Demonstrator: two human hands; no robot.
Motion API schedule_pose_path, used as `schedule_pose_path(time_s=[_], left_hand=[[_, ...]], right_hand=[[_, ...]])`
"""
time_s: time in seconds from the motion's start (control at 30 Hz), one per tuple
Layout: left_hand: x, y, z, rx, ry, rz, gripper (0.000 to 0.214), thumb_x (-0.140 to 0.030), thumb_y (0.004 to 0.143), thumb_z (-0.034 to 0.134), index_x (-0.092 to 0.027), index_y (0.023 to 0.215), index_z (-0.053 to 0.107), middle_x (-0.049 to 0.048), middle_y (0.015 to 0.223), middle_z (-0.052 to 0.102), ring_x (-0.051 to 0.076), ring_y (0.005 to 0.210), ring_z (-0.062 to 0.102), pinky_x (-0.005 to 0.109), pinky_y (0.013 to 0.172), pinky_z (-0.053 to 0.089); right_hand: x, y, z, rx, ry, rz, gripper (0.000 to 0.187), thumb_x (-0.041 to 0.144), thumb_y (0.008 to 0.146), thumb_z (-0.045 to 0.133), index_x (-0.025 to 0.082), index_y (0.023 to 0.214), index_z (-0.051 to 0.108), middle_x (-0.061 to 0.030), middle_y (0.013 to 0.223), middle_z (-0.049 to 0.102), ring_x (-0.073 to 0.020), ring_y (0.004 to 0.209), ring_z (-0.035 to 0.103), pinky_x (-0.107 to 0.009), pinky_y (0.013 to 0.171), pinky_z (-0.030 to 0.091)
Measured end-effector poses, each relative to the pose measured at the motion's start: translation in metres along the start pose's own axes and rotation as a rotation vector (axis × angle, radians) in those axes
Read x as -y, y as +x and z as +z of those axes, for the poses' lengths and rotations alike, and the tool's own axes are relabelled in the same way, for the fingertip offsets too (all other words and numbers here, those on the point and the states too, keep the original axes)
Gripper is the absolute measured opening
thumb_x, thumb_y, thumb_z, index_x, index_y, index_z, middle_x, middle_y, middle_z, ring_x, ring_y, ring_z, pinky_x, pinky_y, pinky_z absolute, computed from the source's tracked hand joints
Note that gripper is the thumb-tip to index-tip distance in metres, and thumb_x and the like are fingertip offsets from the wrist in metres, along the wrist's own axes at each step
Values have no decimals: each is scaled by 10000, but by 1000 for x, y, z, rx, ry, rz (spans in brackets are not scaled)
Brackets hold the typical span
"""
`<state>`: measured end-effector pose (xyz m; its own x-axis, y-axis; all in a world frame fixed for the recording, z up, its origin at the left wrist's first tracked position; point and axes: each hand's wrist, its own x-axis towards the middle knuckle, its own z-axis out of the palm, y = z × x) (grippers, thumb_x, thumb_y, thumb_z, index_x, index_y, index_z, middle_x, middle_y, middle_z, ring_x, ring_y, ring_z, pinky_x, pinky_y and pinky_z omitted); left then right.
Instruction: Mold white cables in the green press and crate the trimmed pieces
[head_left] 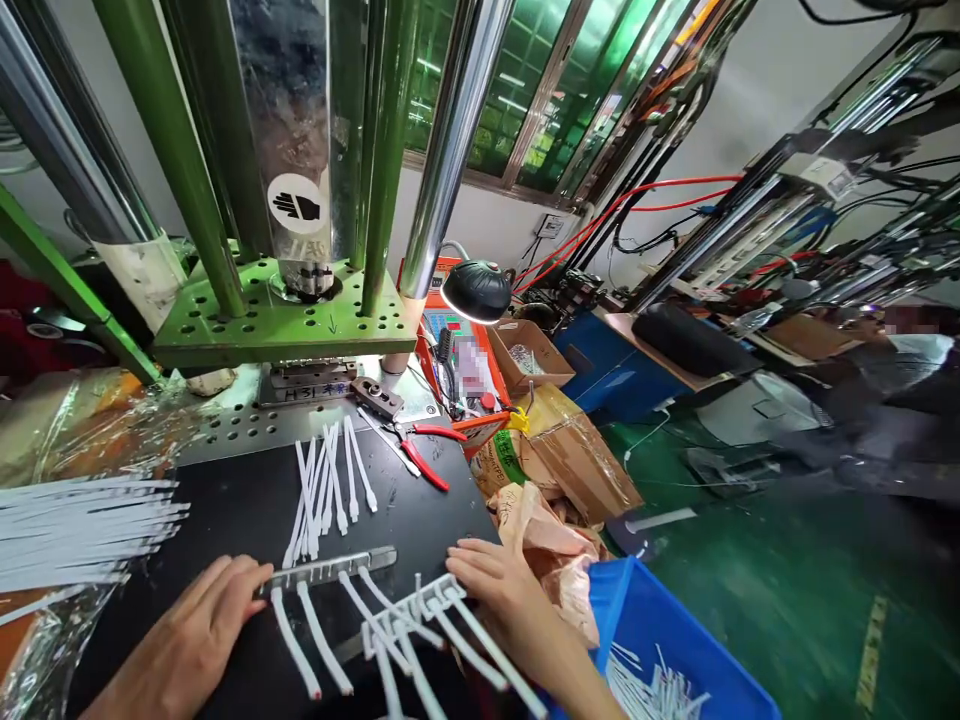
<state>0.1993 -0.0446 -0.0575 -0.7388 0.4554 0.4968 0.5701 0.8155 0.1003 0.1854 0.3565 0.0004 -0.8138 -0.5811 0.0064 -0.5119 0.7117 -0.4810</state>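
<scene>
My left hand [196, 625] rests on the black work mat [247, 505], fingertips touching the left end of a metal fixture bar [330, 568] that holds several white cable ends. My right hand [491, 580] lies with fingers curled on a white moulded runner [420, 610] carrying several white cables; it presses or grips that piece. More loose white cable pieces [326, 485] lie on the mat just behind the bar.
A green moulding press [289, 320] stands behind the mat. Red-handled cutters [427, 455] lie to its right. A bundle of white cables [82, 530] lies at left. A blue bin [660, 650] with white pieces sits at right, beside bags and boxes. Another person sits far right.
</scene>
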Motion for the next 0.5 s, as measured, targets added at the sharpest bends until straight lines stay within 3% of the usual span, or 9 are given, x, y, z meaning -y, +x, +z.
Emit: schedule_pose_path(time_s=[0.1,0.2,0.27,0.4,0.5], left_hand=[[29,21,-14,-11,-3,46,254,-253,1012,379,-224,1191,557,53,1009,677,210,969,654,285,842,546],[46,53,-27,4,-62,-13,239,-203,1009,376,-187,1162,559,87,1013,661,216,964,635,319,866,534],[57,78,-29,53,-98,-78,278,-211,1013,332,-164,1119,585,106,1004,661,223,970,628,344,887,527],[96,133,-21,227,-61,-289,317,-244,997,368,-154,1169,619,136,1117,653,272,1115,595,429,1001,480],[131,171,-8,266,-26,-417,302,-296,977,522,-180,1246,593,120,1223,621,270,1144,590,466,1001,490]], right_hand=[[21,37,7,26,74,-125,385,133,921,527,245,1276,625,-81,1296,662,-224,1214,594,-365,1040,492],[27,90,-4,-137,137,-167,462,167,959,496,222,1418,485,-119,1293,629,-202,1083,643,-330,959,534],[24,134,-11,-192,52,-211,513,195,980,481,182,1484,393,-156,1277,611,-223,1064,640,-356,934,540],[8,235,-19,-115,-183,-280,335,172,983,500,160,1307,582,-107,999,675,-211,897,655,-318,831,543],[-5,305,-28,-182,-218,-257,310,134,988,473,170,1259,620,-115,1048,685,-224,959,646,-351,884,527]])
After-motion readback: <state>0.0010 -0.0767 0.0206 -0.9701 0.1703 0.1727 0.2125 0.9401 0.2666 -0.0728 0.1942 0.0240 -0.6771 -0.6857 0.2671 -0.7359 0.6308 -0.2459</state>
